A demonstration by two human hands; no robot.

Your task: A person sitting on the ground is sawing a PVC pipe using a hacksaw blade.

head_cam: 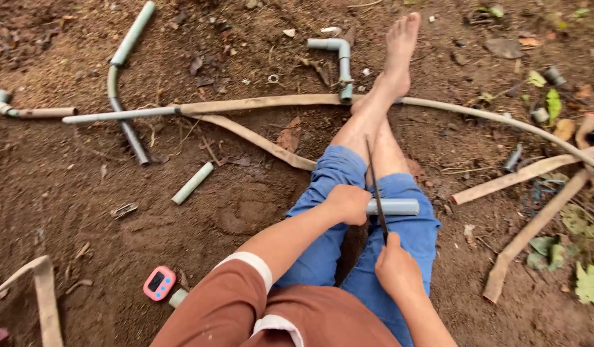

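— Sitting on bare brown soil, what does the person hold?

— The left hand (pixel 348 204) is clamped around a short grey plastic pipe piece (pixel 395 207) lying across the knees of blue rolled-up jeans (pixel 323 193). The right hand (pixel 395 268) is closed on the handle end of a thin dark saw blade (pixel 375 186), which crosses the pipe just beside the left fist.

— And nearby?

— A pink digital timer (pixel 159 283) lies on the dirt at left. A grey pipe elbow (pixel 336 56) sits near the bare foot (pixel 396 54), and a flat tan hose (pixel 258 103) runs across the ground.
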